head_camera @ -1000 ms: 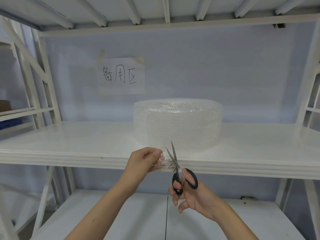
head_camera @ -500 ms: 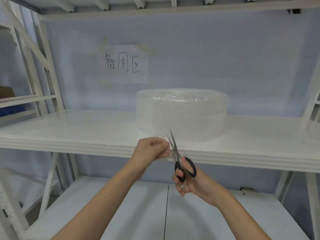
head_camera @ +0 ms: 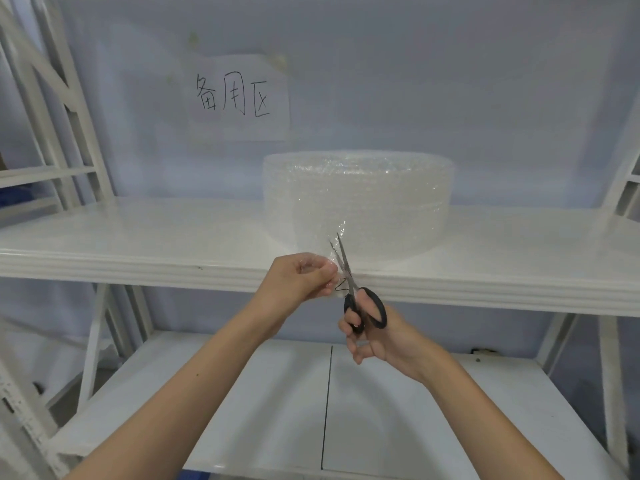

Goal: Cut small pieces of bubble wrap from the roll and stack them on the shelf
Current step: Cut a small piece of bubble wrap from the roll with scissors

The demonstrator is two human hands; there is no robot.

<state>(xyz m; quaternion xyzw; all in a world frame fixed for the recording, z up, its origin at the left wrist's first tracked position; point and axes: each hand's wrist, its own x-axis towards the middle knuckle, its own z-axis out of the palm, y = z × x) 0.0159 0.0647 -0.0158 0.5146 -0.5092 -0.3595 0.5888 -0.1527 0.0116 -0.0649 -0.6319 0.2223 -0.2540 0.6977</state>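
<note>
Now the left hand (head_camera: 301, 277) pinches a strip of bubble wrap (head_camera: 329, 268) at the shelf's (head_camera: 138, 258) front edge, near the roll (head_camera: 358, 202); the right hand (head_camera: 375, 336) grips slightly parted scissors (head_camera: 353, 289). Slack film could fold between the blades, and the left fingertips (head_camera: 327, 271) sit close.

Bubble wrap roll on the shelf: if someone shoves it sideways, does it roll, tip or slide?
The bubble wrap roll stands on its flat end on the shelf, so it probably slides rather than rolls. It looks wide and low, so tipping seems unlikely. Being air-filled film, it is likely light and squashy.
</note>
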